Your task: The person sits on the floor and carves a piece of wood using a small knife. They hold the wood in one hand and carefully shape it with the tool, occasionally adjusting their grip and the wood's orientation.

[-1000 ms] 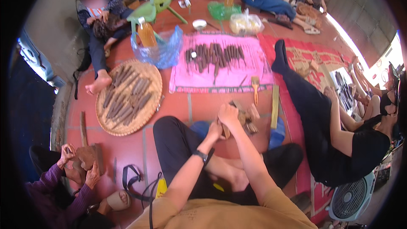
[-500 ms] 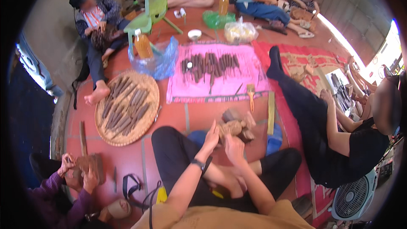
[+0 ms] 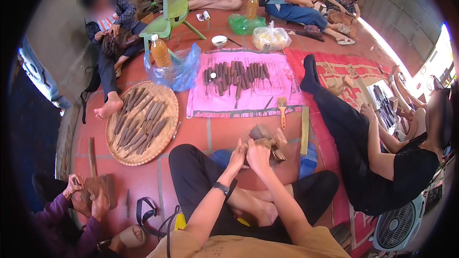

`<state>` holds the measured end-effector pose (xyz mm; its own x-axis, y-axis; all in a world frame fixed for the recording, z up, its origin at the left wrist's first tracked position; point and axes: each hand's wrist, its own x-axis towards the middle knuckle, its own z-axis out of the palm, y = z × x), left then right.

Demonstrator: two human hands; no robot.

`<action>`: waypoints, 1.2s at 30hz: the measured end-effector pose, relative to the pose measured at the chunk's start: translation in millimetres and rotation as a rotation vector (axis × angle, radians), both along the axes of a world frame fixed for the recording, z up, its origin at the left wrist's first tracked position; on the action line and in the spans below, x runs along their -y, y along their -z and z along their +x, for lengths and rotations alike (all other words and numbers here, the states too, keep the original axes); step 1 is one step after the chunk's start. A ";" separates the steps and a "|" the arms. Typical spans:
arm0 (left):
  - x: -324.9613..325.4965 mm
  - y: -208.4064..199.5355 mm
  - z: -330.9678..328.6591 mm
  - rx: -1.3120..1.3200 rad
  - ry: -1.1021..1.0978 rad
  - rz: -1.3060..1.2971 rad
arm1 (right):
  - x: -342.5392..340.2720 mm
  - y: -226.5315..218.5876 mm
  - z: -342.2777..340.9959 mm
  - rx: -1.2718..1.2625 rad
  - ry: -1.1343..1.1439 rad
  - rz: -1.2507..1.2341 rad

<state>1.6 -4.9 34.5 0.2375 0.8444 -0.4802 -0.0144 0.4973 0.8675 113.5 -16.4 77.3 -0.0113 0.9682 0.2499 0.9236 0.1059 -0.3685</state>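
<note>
My left hand (image 3: 236, 156) is upright in front of my crossed legs, its fingers closed against a tan piece of wood that is mostly hidden between my hands. My right hand (image 3: 258, 156) is beside it, curled into a fist. What its fingers grip, perhaps a slim tool, cannot be made out. Just beyond my hands is a small heap of wood pieces: a brownish block (image 3: 258, 132), a pinkish block (image 3: 279, 137) and a tan stepped piece (image 3: 278, 154). My right knuckles overlap part of this heap.
Dark-handled carving tools (image 3: 231, 75) lie on a pink cloth (image 3: 198, 98), with a brush (image 3: 282, 112) at its edge. More fill a round woven tray (image 3: 174, 110). A yellowish wooden strip (image 3: 305, 129) lies right. Co-workers sit around; one's outstretched leg (image 3: 330, 107) is close by. A fan (image 3: 397, 224) stands lower right.
My right hand has moved slightly left and up, nearer my left hand, and covers more of the wood. The left hand stays almost in place. The view has shifted a little.
</note>
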 end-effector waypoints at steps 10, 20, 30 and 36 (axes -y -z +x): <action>1.6 8.1 1.9 -0.076 0.009 0.071 | -114.7 37.9 -10.3 0.237 -0.119 -0.668; -5.8 33.9 12.3 -0.181 0.034 0.138 | -111.5 61.8 -11.7 0.270 -0.029 -0.472; -6.4 24.9 10.5 -0.109 0.000 0.104 | -13.4 25.1 14.0 0.076 -0.029 -0.025; -5.9 33.8 0.6 -0.146 -0.033 0.144 | 49.2 45.7 13.4 -0.204 -0.004 0.286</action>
<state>2.2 1.0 0.7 0.1450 0.9131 -0.3811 0.1022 0.3693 0.9237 126.9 -65.6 31.6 0.0633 0.8586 0.5088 0.8334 0.2351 -0.5003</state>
